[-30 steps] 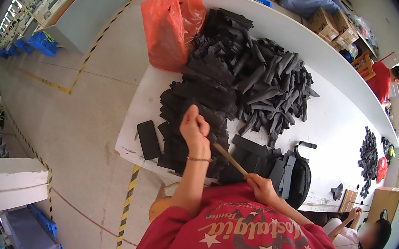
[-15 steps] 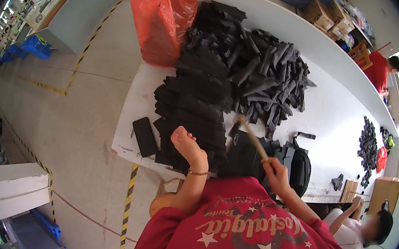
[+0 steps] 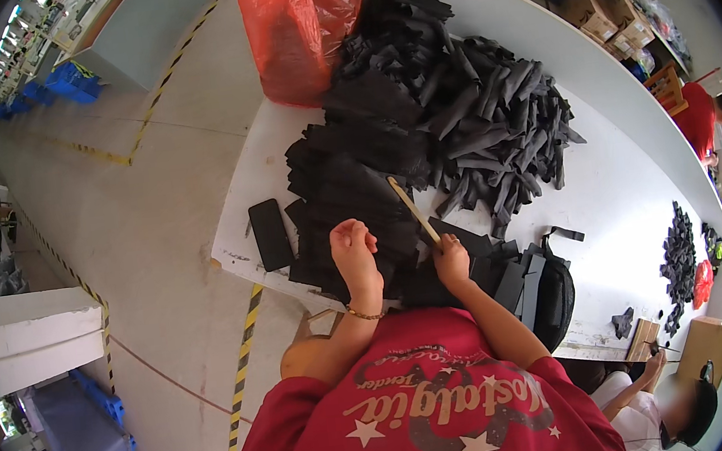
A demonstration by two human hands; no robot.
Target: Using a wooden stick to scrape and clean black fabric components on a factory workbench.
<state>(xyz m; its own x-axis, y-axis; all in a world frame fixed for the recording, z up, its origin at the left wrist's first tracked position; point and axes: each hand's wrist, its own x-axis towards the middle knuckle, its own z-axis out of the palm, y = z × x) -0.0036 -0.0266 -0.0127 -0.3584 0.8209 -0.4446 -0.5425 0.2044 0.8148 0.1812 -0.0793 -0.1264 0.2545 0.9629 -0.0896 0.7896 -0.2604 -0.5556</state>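
Note:
My right hand [image 3: 451, 261] grips the lower end of a thin, pale wooden stick [image 3: 413, 208]. The stick slants up and left over the black fabric pieces [image 3: 347, 182], which are layered on the white table. My left hand [image 3: 353, 249] is closed, fingers curled, just above the near part of those pieces; whatever it may hold is hidden. A black phone [image 3: 270, 235] lies on the table left of the pieces. Close to my right forearm are flat dark pieces [image 3: 516, 283] and a black bag-like item with a strap [image 3: 556, 299].
A big heap of folded black strips [image 3: 500, 120] lies farther right. A red plastic bag [image 3: 291, 42] stands at the far left table corner, and a raised partition [image 3: 535, 36] runs along the back edge. One person [image 3: 658, 405] sits at lower right; another in red [image 3: 699, 126] is beyond.
The stick and my right hand have moved left and up, bringing the stick's tip over the layered pieces. My left hand has shifted slightly right. The whole view has shifted a little.

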